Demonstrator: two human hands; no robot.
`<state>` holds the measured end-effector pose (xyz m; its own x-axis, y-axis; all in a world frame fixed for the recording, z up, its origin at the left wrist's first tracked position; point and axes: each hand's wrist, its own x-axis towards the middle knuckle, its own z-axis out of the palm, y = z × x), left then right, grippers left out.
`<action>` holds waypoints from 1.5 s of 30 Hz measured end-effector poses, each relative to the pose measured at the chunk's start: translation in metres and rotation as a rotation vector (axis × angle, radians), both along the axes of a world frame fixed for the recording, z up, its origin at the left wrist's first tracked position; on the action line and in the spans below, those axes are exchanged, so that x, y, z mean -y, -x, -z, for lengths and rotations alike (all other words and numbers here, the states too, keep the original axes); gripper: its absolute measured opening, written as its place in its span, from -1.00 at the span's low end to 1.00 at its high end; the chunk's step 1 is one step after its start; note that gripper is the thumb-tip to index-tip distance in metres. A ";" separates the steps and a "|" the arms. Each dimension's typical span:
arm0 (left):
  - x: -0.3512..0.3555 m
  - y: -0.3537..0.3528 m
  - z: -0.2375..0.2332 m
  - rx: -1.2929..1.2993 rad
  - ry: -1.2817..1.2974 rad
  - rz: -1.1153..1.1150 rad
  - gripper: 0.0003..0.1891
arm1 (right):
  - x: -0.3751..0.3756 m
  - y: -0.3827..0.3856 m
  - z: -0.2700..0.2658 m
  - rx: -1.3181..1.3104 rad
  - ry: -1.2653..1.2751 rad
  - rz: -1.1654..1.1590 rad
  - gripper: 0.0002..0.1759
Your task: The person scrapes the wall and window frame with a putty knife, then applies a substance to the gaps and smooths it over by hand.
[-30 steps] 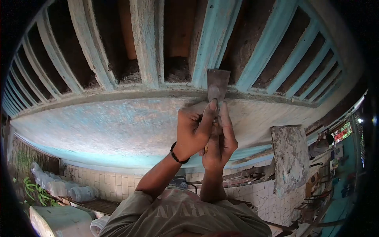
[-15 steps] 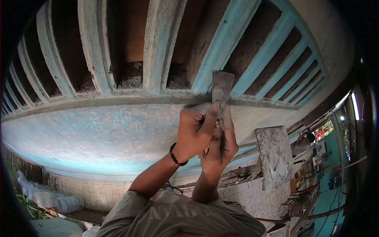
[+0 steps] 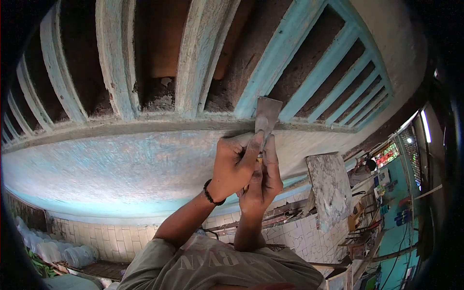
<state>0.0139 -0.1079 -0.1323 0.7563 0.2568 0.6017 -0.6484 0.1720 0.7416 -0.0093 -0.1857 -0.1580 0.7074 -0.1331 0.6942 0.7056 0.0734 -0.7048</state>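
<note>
Bearing against a grey cement ledge (image 3: 145,126), the flat metal scraper (image 3: 267,113) is clamped by left hand (image 3: 232,166) and right hand (image 3: 263,181) fingers (image 3: 254,145), doubling the pressure.

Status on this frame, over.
Left hand and right hand shut on scraper. Blade at ledge under blue grille. Plaster board off right, apart.

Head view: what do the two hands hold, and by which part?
The left hand and right hand together hold a flat-bladed scraper by its handle, fingers stretched onto the blade's lower part.
</note>
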 end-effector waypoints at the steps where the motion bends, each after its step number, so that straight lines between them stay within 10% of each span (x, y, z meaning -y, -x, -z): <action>1: 0.000 0.000 -0.001 0.018 -0.012 -0.026 -0.61 | 0.000 -0.004 0.003 0.017 -0.015 0.007 -0.43; 45: -0.004 0.002 -0.038 0.018 -0.192 -0.160 -0.66 | 0.004 -0.009 -0.030 0.026 -0.001 -0.093 -0.37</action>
